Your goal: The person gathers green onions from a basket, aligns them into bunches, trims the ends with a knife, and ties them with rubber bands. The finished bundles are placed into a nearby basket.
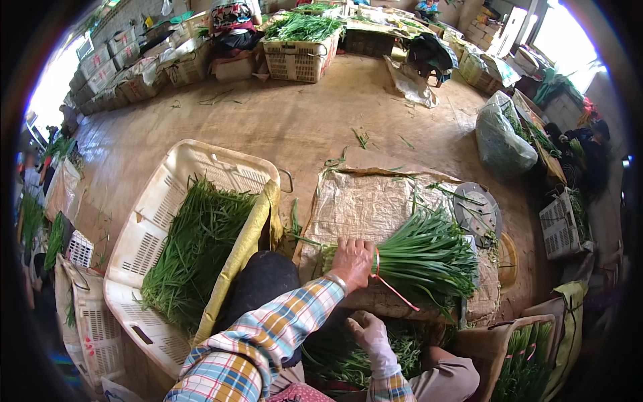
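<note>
My left hand (pixel 353 263), in a plaid sleeve, is closed over the stem end of a bundle of garlic chives (pixel 425 258). The bundle lies on a board covered with woven sacking (pixel 365 204), its leaves fanning to the right. A pink tie (pixel 395 293) circles it beside my fingers, one loose end trailing toward me. Nearer to me, my right hand (pixel 372 338), pale as if gloved, hovers apart from the bundle with thumb and fingers parted and nothing visible between them. Loose chives (pixel 335 352) lie below it by my legs.
A white plastic crate (pixel 140 234) of loose chives, a yellow cloth (pixel 244 251) over its edge, stands at my left. A round grey disc (pixel 477 208) lies beyond the bundle. Tied bundles (pixel 526 362) fill a crate at lower right. People sit among crates farther off.
</note>
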Demonstrator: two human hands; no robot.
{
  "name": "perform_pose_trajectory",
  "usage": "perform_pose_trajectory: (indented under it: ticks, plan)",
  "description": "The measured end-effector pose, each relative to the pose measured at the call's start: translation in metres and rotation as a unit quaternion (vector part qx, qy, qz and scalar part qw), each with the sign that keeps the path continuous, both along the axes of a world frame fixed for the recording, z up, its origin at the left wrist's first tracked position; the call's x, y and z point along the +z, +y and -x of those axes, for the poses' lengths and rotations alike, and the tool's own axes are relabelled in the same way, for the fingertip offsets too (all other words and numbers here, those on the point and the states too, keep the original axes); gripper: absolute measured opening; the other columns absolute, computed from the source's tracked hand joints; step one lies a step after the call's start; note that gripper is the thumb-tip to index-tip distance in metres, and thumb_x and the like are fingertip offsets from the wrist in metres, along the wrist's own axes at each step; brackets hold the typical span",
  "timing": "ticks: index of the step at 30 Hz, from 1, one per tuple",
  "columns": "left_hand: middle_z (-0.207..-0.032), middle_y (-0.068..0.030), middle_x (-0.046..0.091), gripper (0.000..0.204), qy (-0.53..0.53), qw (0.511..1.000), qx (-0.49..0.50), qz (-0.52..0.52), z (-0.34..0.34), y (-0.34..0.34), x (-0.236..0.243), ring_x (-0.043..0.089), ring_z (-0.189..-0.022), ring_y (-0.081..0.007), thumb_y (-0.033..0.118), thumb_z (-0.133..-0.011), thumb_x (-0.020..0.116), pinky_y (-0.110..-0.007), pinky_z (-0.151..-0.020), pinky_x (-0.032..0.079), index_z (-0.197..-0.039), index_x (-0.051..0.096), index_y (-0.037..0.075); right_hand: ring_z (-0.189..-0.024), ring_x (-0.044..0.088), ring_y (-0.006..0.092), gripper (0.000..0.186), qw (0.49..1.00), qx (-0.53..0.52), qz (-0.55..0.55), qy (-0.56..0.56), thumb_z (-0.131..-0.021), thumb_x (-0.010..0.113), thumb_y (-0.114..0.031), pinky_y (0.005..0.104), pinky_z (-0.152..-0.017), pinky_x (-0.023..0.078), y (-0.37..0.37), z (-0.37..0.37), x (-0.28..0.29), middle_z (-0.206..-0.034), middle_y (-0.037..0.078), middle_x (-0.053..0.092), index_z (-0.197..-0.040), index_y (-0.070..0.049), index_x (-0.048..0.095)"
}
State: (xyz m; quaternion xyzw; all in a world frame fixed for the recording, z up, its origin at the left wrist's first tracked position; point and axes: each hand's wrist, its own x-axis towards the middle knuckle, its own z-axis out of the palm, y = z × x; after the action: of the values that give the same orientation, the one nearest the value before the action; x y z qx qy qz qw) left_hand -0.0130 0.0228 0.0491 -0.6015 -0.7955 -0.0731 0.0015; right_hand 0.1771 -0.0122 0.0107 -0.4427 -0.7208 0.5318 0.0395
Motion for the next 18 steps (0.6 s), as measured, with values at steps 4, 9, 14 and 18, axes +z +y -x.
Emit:
perform_pose_trajectory:
  ticks: [4,9,14,18]
  plan:
    - [-0.091,-0.0182,0.066,0.079,-0.206,0.938,-0.125,0.251,0.000,-0.007,0.061,0.064,-0.090,-0.0295,0.066,-0.053,0.075,-0.046,-0.084,0.044,-0.094,0.065,0.000,-0.068,0.050,0.0062,0.038,0.942,-0.158,0.220,0.198,-0.085,0.070,-0.035,0.0222,-0.063,0.041,0.004,-0.020,-0.007,-0.080,-0.001,0.059,-0.104,-0.003,0.060]
    - [-0.086,-0.0210,0.065,0.092,-0.327,0.906,-0.101,0.248,0.030,-0.007,0.012,0.063,-0.085,-0.0326,0.081,-0.059,0.062,-0.040,-0.076,0.048,-0.091,0.066,-0.005,-0.109,0.056,0.0216,0.067,0.842,-0.145,0.439,0.278,-0.084,0.066,-0.048,0.0387,-0.093,0.045,-0.014,-0.023,-0.011,-0.124,0.008,0.056,-0.130,-0.004,0.046]
    - [-0.088,-0.0203,0.065,0.082,-0.423,0.859,-0.105,0.270,0.005,-0.029,0.018,0.062,-0.085,-0.0304,0.073,-0.068,0.063,-0.038,-0.078,0.047,-0.093,0.067,-0.004,-0.112,0.054,0.0228,0.067,0.757,-0.242,0.442,0.415,-0.084,0.067,-0.048,0.0403,-0.096,0.043,-0.040,-0.016,0.013,-0.126,0.007,0.055,-0.132,-0.007,0.045]
    - [-0.116,-0.0242,0.055,0.067,-0.273,0.950,-0.123,-0.092,-0.042,-0.077,-0.040,0.057,-0.103,-0.0357,0.061,-0.086,0.049,-0.042,-0.086,0.048,-0.124,0.052,0.006,-0.112,0.053,0.0239,0.069,0.703,-0.277,0.462,0.465,-0.081,0.070,-0.046,0.0428,-0.097,0.042,-0.062,-0.001,0.017,-0.127,0.006,0.054,-0.135,-0.012,0.042]
